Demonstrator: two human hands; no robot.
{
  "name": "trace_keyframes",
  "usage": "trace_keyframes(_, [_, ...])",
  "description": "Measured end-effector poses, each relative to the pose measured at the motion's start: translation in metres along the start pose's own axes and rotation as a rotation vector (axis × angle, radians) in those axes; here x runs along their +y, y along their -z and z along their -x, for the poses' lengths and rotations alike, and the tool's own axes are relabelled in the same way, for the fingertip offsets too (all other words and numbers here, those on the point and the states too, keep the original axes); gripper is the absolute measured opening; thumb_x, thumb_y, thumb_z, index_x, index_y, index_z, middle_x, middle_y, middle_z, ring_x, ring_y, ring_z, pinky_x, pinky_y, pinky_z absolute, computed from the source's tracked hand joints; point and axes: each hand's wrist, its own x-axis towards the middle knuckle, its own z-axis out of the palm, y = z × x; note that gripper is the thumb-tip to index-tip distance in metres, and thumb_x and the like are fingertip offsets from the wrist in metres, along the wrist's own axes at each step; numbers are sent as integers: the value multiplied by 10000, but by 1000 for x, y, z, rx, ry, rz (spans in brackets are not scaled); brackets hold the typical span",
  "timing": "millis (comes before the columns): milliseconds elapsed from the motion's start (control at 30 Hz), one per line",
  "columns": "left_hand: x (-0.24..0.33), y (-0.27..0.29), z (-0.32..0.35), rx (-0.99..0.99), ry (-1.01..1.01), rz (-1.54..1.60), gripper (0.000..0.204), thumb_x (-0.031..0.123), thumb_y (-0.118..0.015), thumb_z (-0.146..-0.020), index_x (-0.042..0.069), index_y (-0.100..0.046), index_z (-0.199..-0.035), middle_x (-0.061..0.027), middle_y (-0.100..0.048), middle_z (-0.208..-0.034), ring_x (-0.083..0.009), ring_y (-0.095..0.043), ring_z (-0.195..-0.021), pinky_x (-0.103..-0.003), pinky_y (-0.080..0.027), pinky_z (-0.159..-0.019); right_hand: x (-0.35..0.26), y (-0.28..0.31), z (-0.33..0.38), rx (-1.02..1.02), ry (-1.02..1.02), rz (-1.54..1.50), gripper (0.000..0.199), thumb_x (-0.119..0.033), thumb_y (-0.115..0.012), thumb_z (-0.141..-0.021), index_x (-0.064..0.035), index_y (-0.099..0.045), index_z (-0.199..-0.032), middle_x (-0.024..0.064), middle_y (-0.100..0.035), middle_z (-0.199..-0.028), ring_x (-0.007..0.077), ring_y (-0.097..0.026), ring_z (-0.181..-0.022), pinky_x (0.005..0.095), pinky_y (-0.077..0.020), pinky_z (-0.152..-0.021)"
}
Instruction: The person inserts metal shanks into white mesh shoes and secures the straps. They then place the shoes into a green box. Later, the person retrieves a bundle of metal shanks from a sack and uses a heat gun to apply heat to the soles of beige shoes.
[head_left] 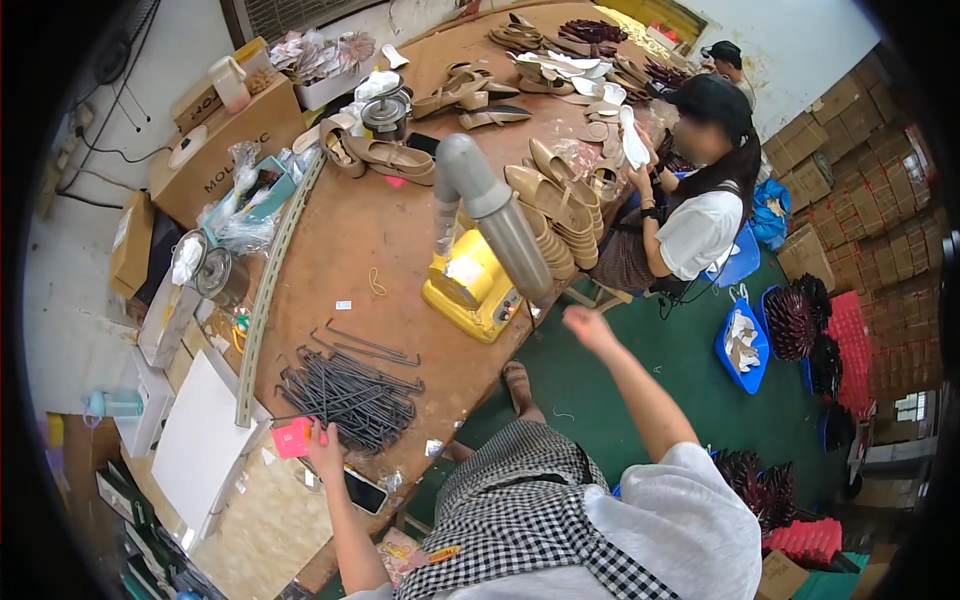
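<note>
My left hand (325, 450) is closed at the edge of a flat pink piece (292, 438), whose kind I cannot make out. Right by it lies a heap of thin dark rods with bent ends (345, 398), several strewn loose at its far side. My right hand (590, 330) is raised over the floor, just off the table's edge; its fingers are smeared by motion. Closest to it is a yellow machine (475, 290) with a thick grey metal pipe (505, 225) rising from it. A phone (363, 492) lies beside my left forearm.
Tan shoes (560, 205) cluster past the machine, with more shoes (465, 95) farther back. A co-worker (700, 190) sits at the right, holding a white shoe-shaped piece (633, 138). A metal rail (270, 290) runs along the left. Blue baskets (742, 350) stand on the green floor.
</note>
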Motion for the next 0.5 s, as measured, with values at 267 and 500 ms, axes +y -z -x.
trace_keyframes(267, [68, -24, 105, 68, 163, 84, 358, 205, -608, -892, -37, -629, -1155, -145, -634, -1116, -211, -598, -1042, -327, -468, -895, 23, 91, -241, -58, -325, 131, 403, -282, -616, -869, 38, -638, -1114, 113, -674, -952, 208, -617, -839, 339, -477, -766])
trace_keyframes(500, [156, -148, 204, -178, 406, 192, 333, 237, -635, -873, 56, -658, -1150, -123, -704, -857, -180, -664, -796, -288, -507, -742, 31, 83, -286, -251, 22, 330, 331, -159, -575, -844, -58, -650, -1151, 153, -687, -1009, 284, -642, -944, 374, -479, -834])
